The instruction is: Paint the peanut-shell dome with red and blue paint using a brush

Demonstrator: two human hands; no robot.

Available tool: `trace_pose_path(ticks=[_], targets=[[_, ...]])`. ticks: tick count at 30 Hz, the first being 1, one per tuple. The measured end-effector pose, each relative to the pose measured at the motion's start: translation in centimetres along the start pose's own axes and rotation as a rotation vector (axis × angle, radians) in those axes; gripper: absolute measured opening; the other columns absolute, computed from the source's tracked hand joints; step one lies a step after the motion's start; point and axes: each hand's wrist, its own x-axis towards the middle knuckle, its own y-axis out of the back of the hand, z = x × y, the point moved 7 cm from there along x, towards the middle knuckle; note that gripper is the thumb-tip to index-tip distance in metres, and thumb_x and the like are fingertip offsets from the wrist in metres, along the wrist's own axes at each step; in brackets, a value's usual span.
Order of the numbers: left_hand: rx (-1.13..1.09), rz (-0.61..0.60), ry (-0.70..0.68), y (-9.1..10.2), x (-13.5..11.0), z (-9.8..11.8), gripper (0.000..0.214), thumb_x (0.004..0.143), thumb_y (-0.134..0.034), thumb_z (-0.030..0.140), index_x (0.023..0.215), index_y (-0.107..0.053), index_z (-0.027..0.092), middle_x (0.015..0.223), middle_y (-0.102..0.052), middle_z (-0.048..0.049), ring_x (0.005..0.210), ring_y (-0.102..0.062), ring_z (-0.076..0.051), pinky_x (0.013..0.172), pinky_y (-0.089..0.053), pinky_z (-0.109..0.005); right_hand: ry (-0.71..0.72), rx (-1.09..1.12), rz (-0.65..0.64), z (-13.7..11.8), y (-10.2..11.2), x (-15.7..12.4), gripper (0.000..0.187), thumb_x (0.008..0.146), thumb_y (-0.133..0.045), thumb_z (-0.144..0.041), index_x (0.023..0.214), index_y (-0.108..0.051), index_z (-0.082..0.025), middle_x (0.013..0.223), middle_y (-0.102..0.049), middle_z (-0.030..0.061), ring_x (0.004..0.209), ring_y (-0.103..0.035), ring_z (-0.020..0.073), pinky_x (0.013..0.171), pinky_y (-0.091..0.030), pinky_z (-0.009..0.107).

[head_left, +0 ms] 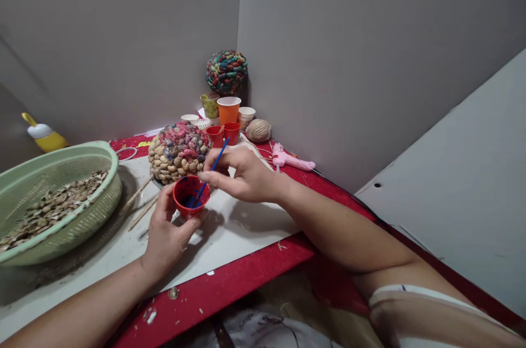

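My left hand (166, 235) grips a small red cup (191, 195) holding blue paint, just above the white sheet (230, 230). Pinched in my right hand (242, 175) is a thin blue paintbrush (214, 164), its tip dipped into the cup. Right behind the cup sits a ball of peanut shells (177, 152), painted pink and blue on top and bare tan lower down.
A green basket (61, 211) of shells fills the left. Behind the ball stand two small red cups (224, 133), an orange cup (228, 109), white cups, a finished multicoloured ball (227, 71), a twine ball (258, 130) and a pink glue gun (290, 160). Grey walls form a corner.
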Motion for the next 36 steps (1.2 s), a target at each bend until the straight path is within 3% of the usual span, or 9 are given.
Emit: trace_pose_path(ticks=[3,6,11,16,19,24,29,36], targets=[[0.029,-0.022,-0.023,-0.1,-0.2,0.1,0.056,0.076,-0.083,0.022,0.125,-0.058,0.029,0.117,-0.069,0.0009,0.104,-0.067,-0.015,0.093,-0.053,-0.026,-0.02,-0.05,-0.096,0.4,-0.9,-0.2,0.013,0.094,-0.063,-0.02,0.083,-0.064,-0.013,0.062,-0.059,-0.0036,0.052,-0.048,0.0063,0.053,-0.038,0.02],[0.025,-0.01,-0.02,-0.1,-0.2,0.1,0.055,0.076,-0.083,0.022,0.125,-0.059,0.029,0.117,-0.069,0.0008,0.103,-0.068,-0.015,0.092,-0.053,-0.026,-0.041,-0.013,-0.065,0.5,-0.7,-0.2,0.014,0.094,-0.063,-0.022,0.082,-0.063,-0.013,0.062,-0.057,-0.0042,0.051,-0.046,0.0057,0.052,-0.036,0.019],[-0.043,0.039,0.032,0.2,0.1,0.2,0.049,0.077,-0.083,0.028,0.12,-0.06,0.024,0.113,-0.07,-0.0011,0.098,-0.069,-0.015,0.089,-0.054,-0.027,-0.14,0.191,0.105,1.1,0.3,0.1,0.02,0.091,-0.066,-0.027,0.076,-0.062,-0.015,0.063,-0.056,-0.0039,0.052,-0.049,0.0056,0.049,-0.038,0.019],[-0.129,0.056,0.095,0.2,0.4,-0.2,0.05,0.08,-0.081,0.034,0.122,-0.058,0.022,0.117,-0.07,-0.0045,0.105,-0.069,-0.017,0.093,-0.054,-0.03,-0.363,0.55,0.268,3.4,0.5,0.0,0.043,0.079,-0.078,-0.055,0.078,-0.057,-0.018,0.057,-0.064,-0.0042,0.044,-0.057,0.0072,0.044,-0.047,0.019],[-0.152,0.065,0.111,0.1,0.4,-0.5,0.048,0.08,-0.081,0.036,0.121,-0.059,0.022,0.116,-0.071,-0.0046,0.101,-0.069,-0.017,0.091,-0.054,-0.029,-0.389,0.61,0.439,4.5,1.1,-0.1,0.047,0.073,-0.082,-0.058,0.08,-0.056,-0.02,0.056,-0.067,-0.0051,0.046,-0.065,0.0094,0.042,-0.05,0.017],[-0.14,0.061,0.123,0.1,0.4,-0.5,0.051,0.08,-0.08,0.04,0.122,-0.058,0.021,0.116,-0.072,-0.0063,0.1,-0.07,-0.019,0.089,-0.055,-0.031,-0.318,0.553,0.606,4.9,0.8,-0.4,0.041,0.076,-0.081,-0.054,0.08,-0.058,-0.021,0.058,-0.068,-0.0067,0.049,-0.068,0.0099,0.047,-0.056,0.018],[-0.16,0.036,0.135,-0.1,0.4,-0.4,0.051,0.081,-0.079,0.04,0.123,-0.056,0.021,0.12,-0.07,-0.0075,0.104,-0.069,-0.019,0.093,-0.055,-0.032,-0.19,0.394,0.609,4.1,-0.3,-0.7,0.03,0.085,-0.075,-0.048,0.081,-0.063,-0.02,0.066,-0.07,-0.0037,0.054,-0.069,0.0101,0.059,-0.063,0.023],[-0.161,0.031,0.133,-0.1,0.3,-0.5,0.054,0.08,-0.08,0.041,0.124,-0.056,0.02,0.12,-0.07,-0.0084,0.105,-0.068,-0.02,0.094,-0.054,-0.033,-0.028,0.014,0.527,3.0,-0.8,-0.9,0.014,0.095,-0.064,-0.03,0.088,-0.068,-0.019,0.079,-0.072,0.0011,0.069,-0.069,0.011,0.065,-0.058,0.023]])
